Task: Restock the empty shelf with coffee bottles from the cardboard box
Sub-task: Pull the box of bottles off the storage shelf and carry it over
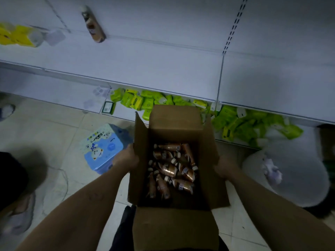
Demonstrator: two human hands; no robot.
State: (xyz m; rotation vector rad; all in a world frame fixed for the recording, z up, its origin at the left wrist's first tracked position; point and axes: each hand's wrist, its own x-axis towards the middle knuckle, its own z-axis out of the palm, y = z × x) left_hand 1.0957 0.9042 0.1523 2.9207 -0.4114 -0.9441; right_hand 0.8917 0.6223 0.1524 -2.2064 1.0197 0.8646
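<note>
An open cardboard box (174, 122) sits low in front of me with several brown coffee bottles (172, 169) lying jumbled inside. My left hand (126, 158) grips the box's left wall and flap. My right hand (224, 167) presses against the right wall. One coffee bottle (93, 25) stands alone on the white shelf (163, 57) at the upper left. The rest of that shelf board is bare.
Green packs (235, 122) lie heaped on the bottom shelf behind the box. A blue tissue pack (104, 147) lies on the tiled floor to the left. Yellow packs (16, 36) sit at the shelf's far left. A white bag (282, 171) rests at right. Someone's slippered foot (20, 216) is at left.
</note>
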